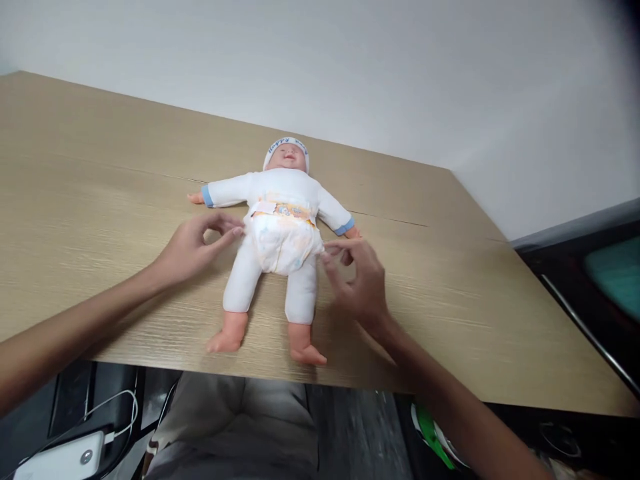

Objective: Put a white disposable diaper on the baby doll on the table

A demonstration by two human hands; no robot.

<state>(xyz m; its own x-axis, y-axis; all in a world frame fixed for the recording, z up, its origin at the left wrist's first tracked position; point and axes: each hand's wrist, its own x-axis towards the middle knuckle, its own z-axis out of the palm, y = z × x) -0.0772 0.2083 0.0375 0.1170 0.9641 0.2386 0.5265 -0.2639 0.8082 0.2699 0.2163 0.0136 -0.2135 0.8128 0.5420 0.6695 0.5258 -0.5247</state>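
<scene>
Both sides of the diaper [283, 245] are flanked by the half-curled left hand [193, 248] and right hand [359, 279]; any pinch cannot be made out. Worn by a doll [285, 181] near the front edge of the surface [435, 293]; sides probably best eased evenly.

Between the left grip [193, 248] and right grip [359, 279], the white, long-sleeved doll body [285, 183] looks like soft matt cloth, the white printed diaper [281, 245] papery and creased. Nearer than both grips, the pinkish-orange moulded doll feet [301, 343] look smooth, plastic. Under them, the pale-brown flat bench [430, 293] shows streaky wood grain.
</scene>
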